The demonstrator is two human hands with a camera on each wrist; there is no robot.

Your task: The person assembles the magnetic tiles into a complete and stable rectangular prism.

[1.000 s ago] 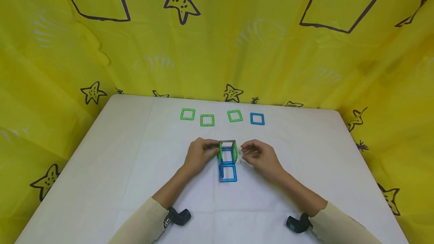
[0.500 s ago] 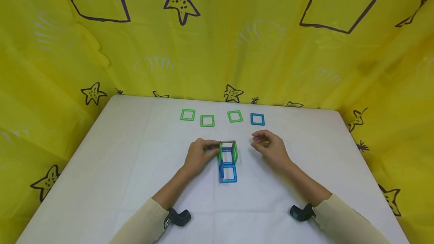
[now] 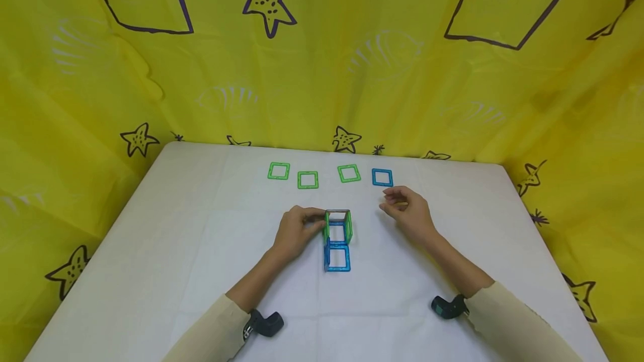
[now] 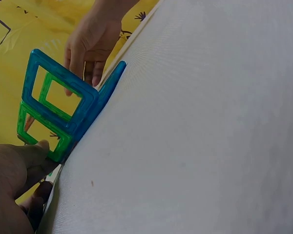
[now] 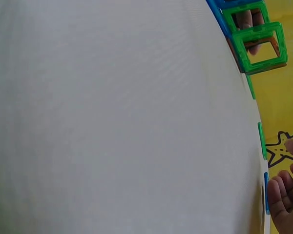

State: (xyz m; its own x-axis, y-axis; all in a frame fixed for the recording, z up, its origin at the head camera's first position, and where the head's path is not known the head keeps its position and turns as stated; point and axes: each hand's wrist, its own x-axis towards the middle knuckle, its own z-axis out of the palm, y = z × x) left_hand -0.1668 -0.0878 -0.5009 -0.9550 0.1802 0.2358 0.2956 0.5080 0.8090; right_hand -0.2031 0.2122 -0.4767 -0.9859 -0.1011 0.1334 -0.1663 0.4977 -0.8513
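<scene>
A small structure of magnetic tiles stands on the table near the middle. My left hand point(image 3: 296, 232) pinches its left green magnetic tile point(image 4: 61, 147) between thumb and fingers. An upright blue tile point(image 4: 90, 105) joins that green one at the near end, and another blue tile point(image 3: 348, 258) lies flat beside it. Opposite my left hand rises a green tile point(image 3: 349, 228); the tile at the back looks brownish. My right hand point(image 3: 411, 215) holds nothing, its fingers loosely bent, just in front of a loose blue tile point(image 3: 382, 185).
Three loose green tiles lie along the far side of the white table point(image 3: 241, 272): a left one point(image 3: 278, 178), a middle one point(image 3: 308, 187) and a right one point(image 3: 350, 180). Behind the table hangs a yellow curtain point(image 3: 312, 82). A dark camera sits on each wrist.
My right hand has moved away from the structure, rightward and farther back, towards the loose blue tile. My left hand has stayed on the green tile.
</scene>
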